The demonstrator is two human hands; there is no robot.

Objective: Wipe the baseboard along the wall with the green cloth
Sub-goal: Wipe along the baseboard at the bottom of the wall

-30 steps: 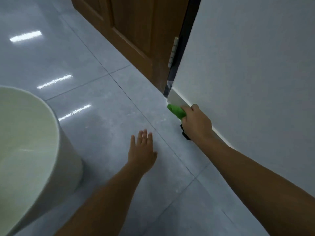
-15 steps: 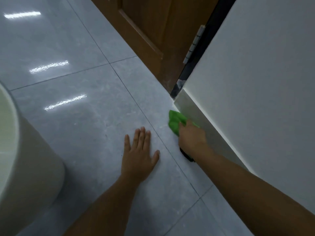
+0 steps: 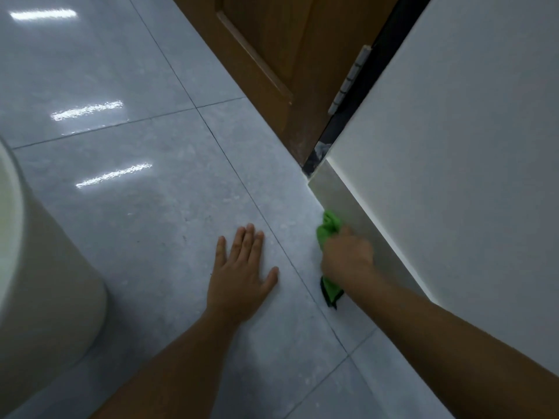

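Right hand (image 3: 348,255) is closed around the green cloth (image 3: 328,228), fingers curled over it; motion blur hides the fingertips. Bunched cloth shows in 2 places: a bright green wad sticking out past the knuckles at 12 o'clock of the hand, and a darker-edged corner trailing out below the wrist at 6 o'clock, resting on the floor (image 3: 151,192). Hand and cloth are pressed to the baseboard (image 3: 335,189), at its lower edge where it meets the floor. Cloth contact point sits near the baseboard's end, which stops just beside the door frame gap at 12 o'clock.

Left hand (image 3: 242,276) holds nothing: palm flat on the grey tile, 4 fingers together pointing to 12 o'clock, thumb spread toward 3 o'clock. It lies at 9 o'clock of the right hand, apart from the cloth, with a tile grout line running between them.

Wall (image 3: 453,146) is plain white and rises above the baseboard, filling the 3 o'clock side of the view. Wooden door (image 3: 272,55) stands at 12 o'clock, with a metal hinge (image 3: 351,80) on its edge. A rounded white fixture (image 3: 45,282) sits on the floor at 9 o'clock, well apart from both hands. Ceiling light reflections streak the glossy tiles toward 10 o'clock.
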